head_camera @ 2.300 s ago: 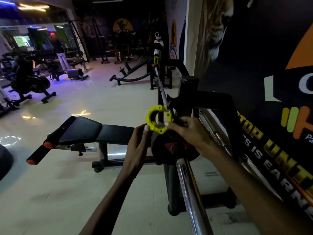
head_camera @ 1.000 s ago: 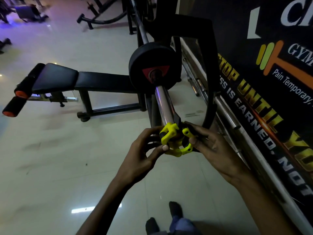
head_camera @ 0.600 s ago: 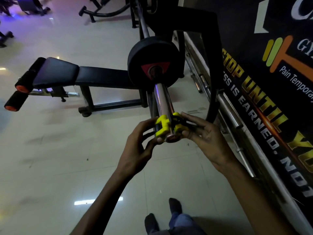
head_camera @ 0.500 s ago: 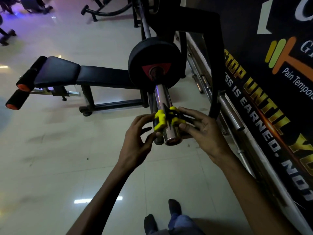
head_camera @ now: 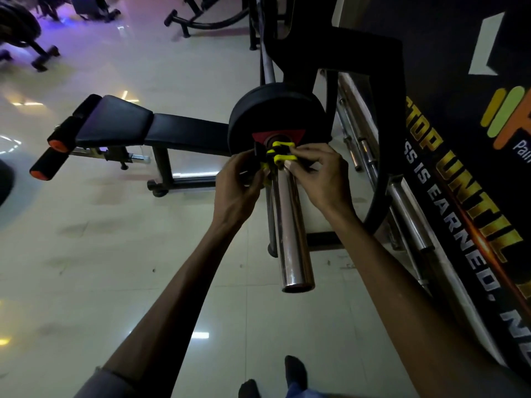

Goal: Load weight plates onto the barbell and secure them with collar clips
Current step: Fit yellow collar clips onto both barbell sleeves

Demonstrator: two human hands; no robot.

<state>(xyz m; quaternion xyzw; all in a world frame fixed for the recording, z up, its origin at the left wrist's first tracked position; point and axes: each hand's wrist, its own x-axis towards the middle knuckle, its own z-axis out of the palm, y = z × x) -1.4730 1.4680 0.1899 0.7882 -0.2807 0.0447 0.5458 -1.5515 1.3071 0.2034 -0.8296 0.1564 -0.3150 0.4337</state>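
A chrome barbell sleeve points toward me from a black rack. One black weight plate with a red centre mark sits on the sleeve. A yellow collar clip with a black lever is around the sleeve, close against the plate. My left hand holds the clip's left side and lever. My right hand grips its right side with thumb and fingers.
A black padded bench with orange-tipped rollers stands to the left of the rack. Spare chrome bars lie along the banner wall on the right. Other gym machines stand far left. My feet show at the bottom.
The yellow clip went onto the sleeve's end, and both hands slid it along the bar up to the plate.
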